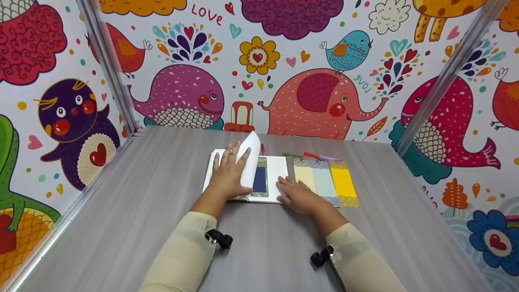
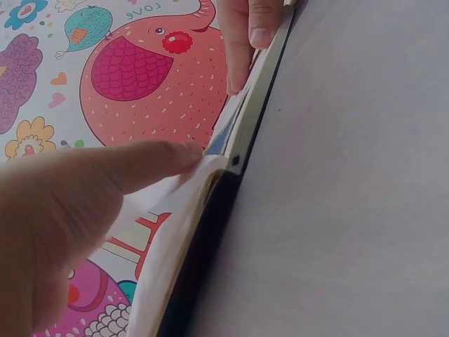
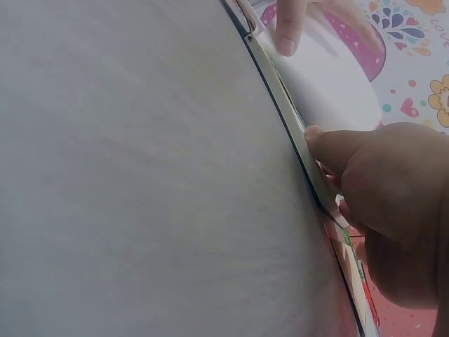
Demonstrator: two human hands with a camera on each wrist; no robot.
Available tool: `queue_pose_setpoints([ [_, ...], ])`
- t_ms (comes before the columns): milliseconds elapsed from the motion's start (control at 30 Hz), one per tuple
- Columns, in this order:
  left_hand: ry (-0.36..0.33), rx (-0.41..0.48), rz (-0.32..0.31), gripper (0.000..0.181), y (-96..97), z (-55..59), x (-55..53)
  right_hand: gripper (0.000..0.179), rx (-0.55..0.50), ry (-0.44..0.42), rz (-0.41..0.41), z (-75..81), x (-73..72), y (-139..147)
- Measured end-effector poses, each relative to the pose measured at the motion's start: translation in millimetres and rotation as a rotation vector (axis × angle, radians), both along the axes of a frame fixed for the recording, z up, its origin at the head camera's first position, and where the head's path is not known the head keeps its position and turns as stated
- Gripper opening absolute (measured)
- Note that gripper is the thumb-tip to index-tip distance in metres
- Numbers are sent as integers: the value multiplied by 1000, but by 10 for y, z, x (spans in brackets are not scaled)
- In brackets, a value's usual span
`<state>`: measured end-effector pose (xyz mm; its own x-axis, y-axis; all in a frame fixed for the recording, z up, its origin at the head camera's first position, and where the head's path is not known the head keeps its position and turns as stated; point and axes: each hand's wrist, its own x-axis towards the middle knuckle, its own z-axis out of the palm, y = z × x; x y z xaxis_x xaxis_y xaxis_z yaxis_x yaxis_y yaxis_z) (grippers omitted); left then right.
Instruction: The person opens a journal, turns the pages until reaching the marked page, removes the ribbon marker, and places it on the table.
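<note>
An open book (image 1: 279, 164) with white pages and a dark cover edge lies on the grey table. My left hand (image 1: 229, 178) rests on its left side, fingers spread, against a raised, curling page (image 1: 252, 156). Between the pages, on the right-hand side, lies a dark blue bookmark (image 1: 261, 181) with a green patterned border, partly covered by that page. My right hand (image 1: 299, 196) lies on the right page near its outer edge, its fingers fairly straight. In the right wrist view, the right thumb (image 3: 330, 146) touches the book's near edge.
Right of the book lie a cream bookmark (image 1: 303, 173), a light blue bookmark (image 1: 323, 180) and a yellow bookmark (image 1: 344, 182), partly overlapping. Green, red (image 1: 311, 155) and purple ribbons show at their far ends. Walls printed with cartoon animals enclose the table (image 1: 134, 211).
</note>
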<state>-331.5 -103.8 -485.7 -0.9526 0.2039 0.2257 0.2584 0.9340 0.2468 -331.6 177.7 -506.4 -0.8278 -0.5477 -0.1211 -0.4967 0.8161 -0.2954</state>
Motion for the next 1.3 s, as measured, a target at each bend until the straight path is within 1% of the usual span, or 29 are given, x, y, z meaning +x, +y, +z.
queue_pose_setpoints([
  [200, -76, 14, -24, 129, -15, -5, -2, 67, 3, -10, -11, 5, 3, -5],
  [400, -135, 57, -47, 122, -39, -21, 1, 66, -2, -2, -1, 3, 3, -2],
  [533, -182, 87, -78, 111, -66, -42, 1, 66, -15, -5, 7, 14, 11, -2],
  [633, -241, 94, -91, 98, -90, -52, 0, 66, -9, -10, 4, 15, 12, -1],
  [733, -308, 95, -90, 89, -106, -58, 5, 67, -3, -14, -3, 13, 9, -2],
  [800, -340, 96, -85, 86, -112, -63, 8, 67, -3, -15, -6, 8, 6, -1],
  [900, -369, 99, -73, 85, -119, -73, 13, 67, -3, -18, -9, 7, 1, 0],
  [1033, -392, 101, -58, 86, -142, -86, 23, 67, -8, -20, -8, 9, 2, 0],
  [1167, -421, 100, -47, 87, -165, -68, 47, 68, -4, -17, -7, 2, -2, 4],
  [1300, -467, 97, -32, 87, -178, -50, 60, 68, -4, -17, -8, -1, -2, 7],
])
